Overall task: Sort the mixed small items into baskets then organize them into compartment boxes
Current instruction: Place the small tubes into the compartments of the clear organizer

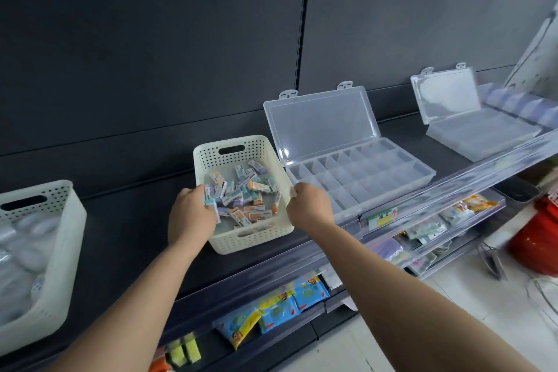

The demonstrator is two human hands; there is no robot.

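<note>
Cream basket (pixel 229 142): left hand (pixel 190 214) gripped small packets (pixel 253 187) inside; right hand (pixel 308 205) curled at its rim, hold unclear, nearer compartment box (pixel 377 172).

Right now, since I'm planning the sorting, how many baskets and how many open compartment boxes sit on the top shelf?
Baskets: 2 (middle basket, left basket)
Open compartment boxes: 2 (near box, far box)
Total: 4
A clear tray at the far right is too blurred to count.
</note>
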